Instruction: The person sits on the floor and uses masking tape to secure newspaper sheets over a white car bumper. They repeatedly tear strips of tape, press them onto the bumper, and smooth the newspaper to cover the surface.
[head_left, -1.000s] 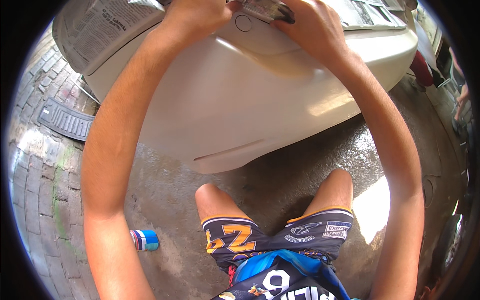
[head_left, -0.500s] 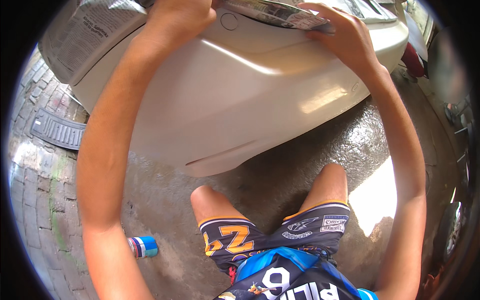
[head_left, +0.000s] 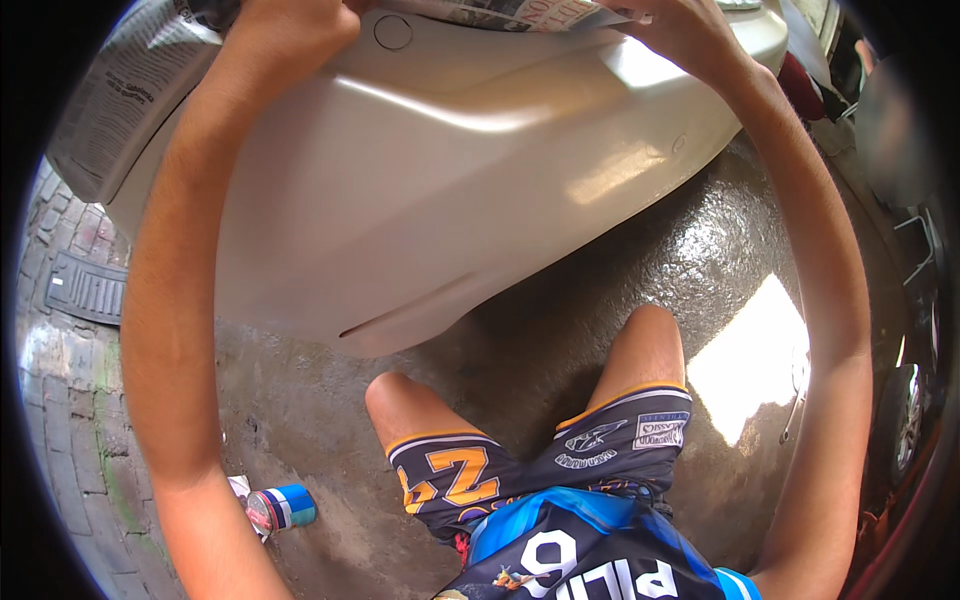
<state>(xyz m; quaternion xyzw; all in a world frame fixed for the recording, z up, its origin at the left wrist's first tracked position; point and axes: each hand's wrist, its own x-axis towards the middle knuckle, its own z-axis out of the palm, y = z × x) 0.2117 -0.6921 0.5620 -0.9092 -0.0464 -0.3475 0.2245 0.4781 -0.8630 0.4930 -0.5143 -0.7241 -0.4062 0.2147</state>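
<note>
A pale, glossy car bumper [head_left: 430,200] fills the upper middle of the head view. Along its upper edge runs a printed newspaper sheet [head_left: 500,14], stretched between my hands. My left hand [head_left: 300,28] is closed at the sheet's left end, its fingers partly cut off by the frame's top. At the other end my right hand [head_left: 680,32] pinches the paper's edge between thumb and fingers. More newspaper [head_left: 120,100] covers the car body to the left of the bumper, beside my left forearm.
A blue-and-white can [head_left: 285,507] stands on the wet concrete floor [head_left: 330,440] by my left forearm. A dark ribbed mat [head_left: 85,288] lies on the paving at left. At far right is a wheel [head_left: 905,420]. My bent knees face the bumper's lower edge.
Both hands and the newspaper between them have moved up in the view, the left hand also leftward. The bumper sits slightly farther left as the view shifts.
</note>
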